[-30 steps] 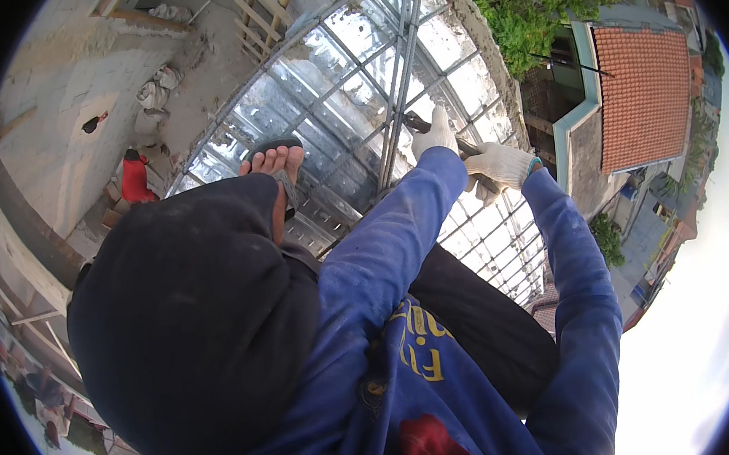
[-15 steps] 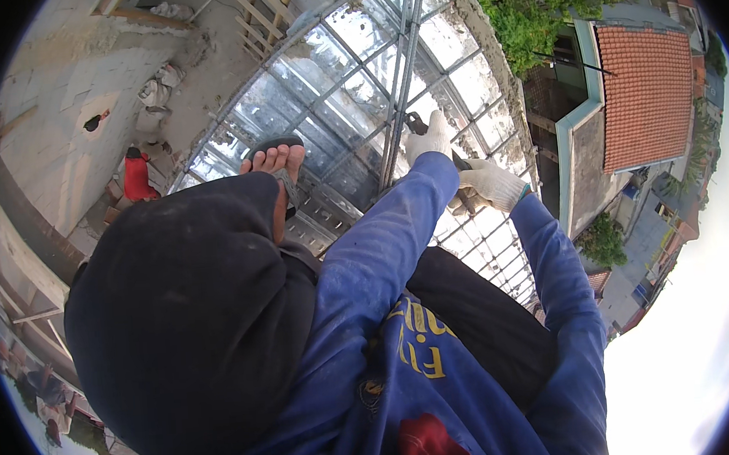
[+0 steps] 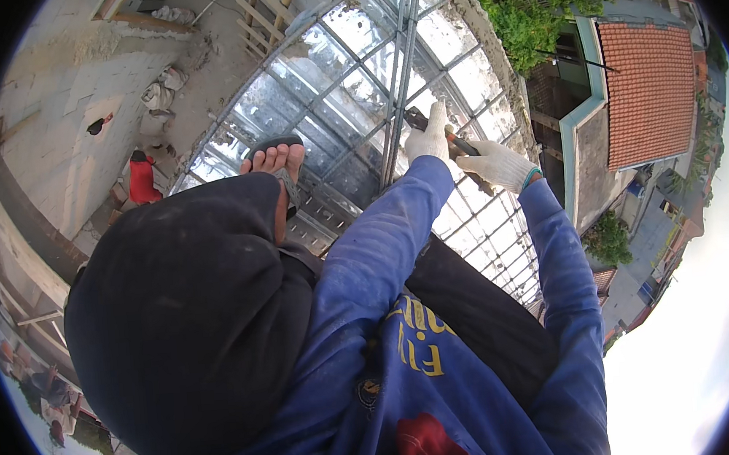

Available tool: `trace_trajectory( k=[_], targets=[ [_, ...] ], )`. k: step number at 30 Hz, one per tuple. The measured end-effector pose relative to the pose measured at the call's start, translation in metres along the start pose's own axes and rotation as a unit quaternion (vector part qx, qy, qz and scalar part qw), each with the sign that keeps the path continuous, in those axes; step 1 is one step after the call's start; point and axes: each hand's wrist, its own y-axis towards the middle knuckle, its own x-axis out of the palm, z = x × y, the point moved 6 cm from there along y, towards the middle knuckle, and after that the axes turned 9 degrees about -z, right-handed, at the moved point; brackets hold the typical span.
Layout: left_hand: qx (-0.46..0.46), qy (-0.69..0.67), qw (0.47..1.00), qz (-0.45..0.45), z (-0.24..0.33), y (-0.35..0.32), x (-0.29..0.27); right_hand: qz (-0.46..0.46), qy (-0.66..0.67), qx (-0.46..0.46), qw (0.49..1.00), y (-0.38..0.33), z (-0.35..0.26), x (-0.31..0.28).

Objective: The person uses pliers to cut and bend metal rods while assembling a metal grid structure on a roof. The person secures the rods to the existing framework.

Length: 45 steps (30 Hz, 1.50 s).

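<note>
Across the upper middle of the frame stretches shiny metal sheeting (image 3: 269, 99), a rebar grid (image 3: 360, 61) crossing over it, and just right of centre here's the gloved left hand (image 3: 428, 142) beside the long paired bars (image 3: 401, 56), its grip impossible to tell, the gloved right hand (image 3: 497, 164) wrapped around an orange-and-dark tool handle (image 3: 462, 143).

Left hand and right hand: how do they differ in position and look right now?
The left hand is beside the long metal bars, near the tool's dark end; the right hand is farther right, by the tool's orange handle.
The left hand has a digit pointing toward the picture's top; the right hand reaches leftward.
A teal cuff edge shows on the right hand, none on the left hand.
Both wear whitish gloves.
</note>
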Motion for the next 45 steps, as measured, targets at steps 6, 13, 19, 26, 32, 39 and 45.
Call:
trace_trajectory(
  k=[6, 13, 19, 26, 32, 39, 45],
  targets=[
    [-0.024, 0.162, 0.986, 0.029, 0.021, -0.021, -0.013, -0.079, 0.29, -0.04, 0.953, 0.002, 0.01, 0.062],
    [0.03, 0.254, 0.966, 0.021, -0.007, 0.014, -0.036, 0.022, 0.237, -0.069, 0.969, 0.054, 0.047, 0.083],
    [0.028, 0.093, 0.994, -0.051, -0.004, 0.0, -0.022, 0.02, -0.021, 0.014, 0.999, 0.003, -0.006, 0.043],
    [-0.041, 0.021, 0.994, -0.097, -0.016, -0.014, -0.025, -0.083, 0.328, -0.097, 0.936, 0.016, 0.044, 0.074],
    [-0.017, 0.085, 0.983, -0.16, -0.016, -0.016, -0.001, -0.02, 0.397, -0.161, 0.904, -0.004, 0.056, 0.069],
    [0.065, 0.124, 0.988, -0.066, 0.027, -0.013, 0.032, 0.089, 0.188, -0.128, 0.97, -0.034, 0.01, 0.035],
    [0.128, -0.015, 0.99, -0.059, 0.09, 0.006, 0.031, 0.077, 0.376, -0.222, 0.896, -0.009, 0.021, 0.076]
  ],
)
